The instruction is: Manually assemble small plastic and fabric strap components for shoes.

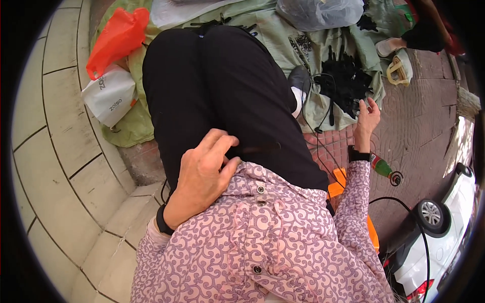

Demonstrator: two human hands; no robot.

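My left hand (204, 164) lies over my lap at the hem of my patterned shirt. Its fingers are bent, with the thumb apart from them, and I make out nothing between them against the black trousers (222, 96). Out to the right, my right hand (368, 121) is beside a tangled pile of black strap-like pieces (346, 81) on a pale green cloth. Its fingertips point up and stand apart, with nothing visible in them. Both wrists carry black bands.
A red plastic bag (118, 38) and a white bag (109, 95) lie left of my legs. Ahead is a translucent bag (321, 12). Right are a green bottle (382, 166), an orange object (337, 183), a handled bag (399, 69), another person's foot (390, 46) and a white car (439, 242).
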